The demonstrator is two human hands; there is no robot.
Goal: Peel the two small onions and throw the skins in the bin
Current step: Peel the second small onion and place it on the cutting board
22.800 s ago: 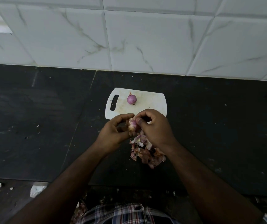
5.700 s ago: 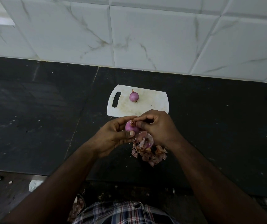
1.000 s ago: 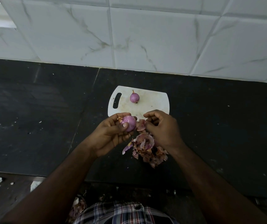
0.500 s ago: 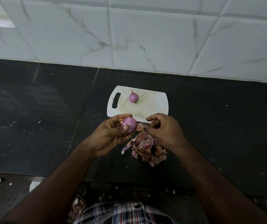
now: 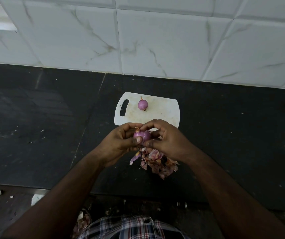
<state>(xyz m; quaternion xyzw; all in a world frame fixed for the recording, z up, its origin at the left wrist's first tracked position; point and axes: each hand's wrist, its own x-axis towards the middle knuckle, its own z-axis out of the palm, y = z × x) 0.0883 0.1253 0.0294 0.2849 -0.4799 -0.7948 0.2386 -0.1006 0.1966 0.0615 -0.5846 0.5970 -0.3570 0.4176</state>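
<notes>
While the left hand (image 5: 121,144) cradles a small purple onion (image 5: 142,135) with its thumb pressed on the front, the right hand (image 5: 166,140) pinches the same onion from 3 o'clock, so both grips are clamped on it above the dark tabletop (image 5: 233,135). At 12 o'clock from the hands, the second onion (image 5: 143,104) rests on the white cutting board (image 5: 162,111); a heap of skins (image 5: 157,163) lies on the tabletop at 6 o'clock.

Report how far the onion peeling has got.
Done: one peeled onion sits on the cutting board. In hand: the second onion, held by the left hand and right hand, mostly bare. Left: the skin pile on the counter needs binning; no bin shows.
</notes>
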